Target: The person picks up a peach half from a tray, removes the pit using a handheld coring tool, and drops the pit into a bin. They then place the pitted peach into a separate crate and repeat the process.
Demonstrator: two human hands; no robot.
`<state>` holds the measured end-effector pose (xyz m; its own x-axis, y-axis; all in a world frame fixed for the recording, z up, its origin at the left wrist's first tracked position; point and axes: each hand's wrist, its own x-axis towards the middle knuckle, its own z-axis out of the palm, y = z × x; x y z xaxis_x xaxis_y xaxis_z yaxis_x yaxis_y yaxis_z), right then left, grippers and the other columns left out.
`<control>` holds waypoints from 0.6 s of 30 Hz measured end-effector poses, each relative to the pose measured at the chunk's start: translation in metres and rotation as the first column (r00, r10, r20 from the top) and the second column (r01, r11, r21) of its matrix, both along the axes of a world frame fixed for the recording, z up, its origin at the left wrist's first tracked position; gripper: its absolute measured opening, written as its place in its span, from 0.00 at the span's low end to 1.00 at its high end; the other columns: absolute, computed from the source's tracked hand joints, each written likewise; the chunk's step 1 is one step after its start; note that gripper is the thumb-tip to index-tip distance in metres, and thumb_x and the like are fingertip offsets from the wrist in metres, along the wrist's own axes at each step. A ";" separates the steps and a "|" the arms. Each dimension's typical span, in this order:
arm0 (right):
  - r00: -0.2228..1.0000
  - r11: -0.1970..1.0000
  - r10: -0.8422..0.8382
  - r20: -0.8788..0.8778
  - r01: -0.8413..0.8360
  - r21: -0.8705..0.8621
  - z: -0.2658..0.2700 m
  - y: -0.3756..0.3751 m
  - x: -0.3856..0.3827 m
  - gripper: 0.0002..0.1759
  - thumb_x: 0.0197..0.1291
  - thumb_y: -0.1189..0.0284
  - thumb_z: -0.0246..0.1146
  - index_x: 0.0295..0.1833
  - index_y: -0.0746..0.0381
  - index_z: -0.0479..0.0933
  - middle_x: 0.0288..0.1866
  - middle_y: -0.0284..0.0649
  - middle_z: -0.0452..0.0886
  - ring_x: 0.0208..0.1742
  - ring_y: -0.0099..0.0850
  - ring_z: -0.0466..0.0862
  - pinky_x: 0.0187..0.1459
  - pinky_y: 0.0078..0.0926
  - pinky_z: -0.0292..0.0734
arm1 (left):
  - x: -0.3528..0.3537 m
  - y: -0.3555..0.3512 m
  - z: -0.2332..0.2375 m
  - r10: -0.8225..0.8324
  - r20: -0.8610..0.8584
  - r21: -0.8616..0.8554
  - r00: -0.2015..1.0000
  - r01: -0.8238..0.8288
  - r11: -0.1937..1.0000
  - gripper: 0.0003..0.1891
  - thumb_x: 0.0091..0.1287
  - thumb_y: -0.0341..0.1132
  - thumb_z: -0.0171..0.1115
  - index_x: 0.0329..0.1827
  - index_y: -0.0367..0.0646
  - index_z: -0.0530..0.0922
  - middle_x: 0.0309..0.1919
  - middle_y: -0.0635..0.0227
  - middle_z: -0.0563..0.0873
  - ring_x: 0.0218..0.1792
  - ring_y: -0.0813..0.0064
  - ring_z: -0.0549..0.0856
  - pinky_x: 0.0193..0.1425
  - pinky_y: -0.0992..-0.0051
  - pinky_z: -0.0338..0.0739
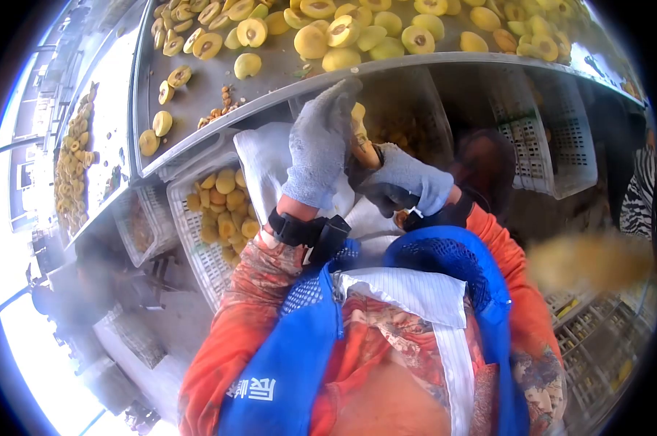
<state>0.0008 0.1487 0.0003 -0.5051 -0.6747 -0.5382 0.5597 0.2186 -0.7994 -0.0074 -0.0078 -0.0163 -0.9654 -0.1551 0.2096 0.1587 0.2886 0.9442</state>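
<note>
My left hand (319, 142), in a grey-blue knit glove, is raised just below the metal table's edge, its fingers closed against a yellow peach half (358, 118) seen edge-on. Close beside it, my right hand (410, 180), in a matching glove with dark patches, curls around a short tool with a wooden-looking handle (366, 154). The tool's upper end meets the peach half, and its working tip is hidden. Both hands are over my lap, above a white cloth (266, 156).
Halved yellow peaches (343, 33) cover the far part of the metal table (270, 76), with loose pits (223, 109) near its edge. A white crate of peach halves (226, 211) is at left. More crates (539, 138) stand under the table. A blurred yellowish shape (590, 265) is at right.
</note>
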 end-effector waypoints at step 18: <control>0.908 0.775 0.123 0.401 0.165 -0.610 -0.002 0.010 0.014 0.13 0.51 0.69 0.66 0.40 0.63 0.74 0.21 0.30 0.70 0.18 0.18 0.68 0.19 0.17 0.60 | 0.014 -0.071 0.006 -0.074 0.023 0.094 0.997 0.072 0.993 0.23 0.71 0.43 0.55 0.63 0.37 0.74 0.50 0.59 0.84 0.48 0.69 0.84 0.49 0.73 0.80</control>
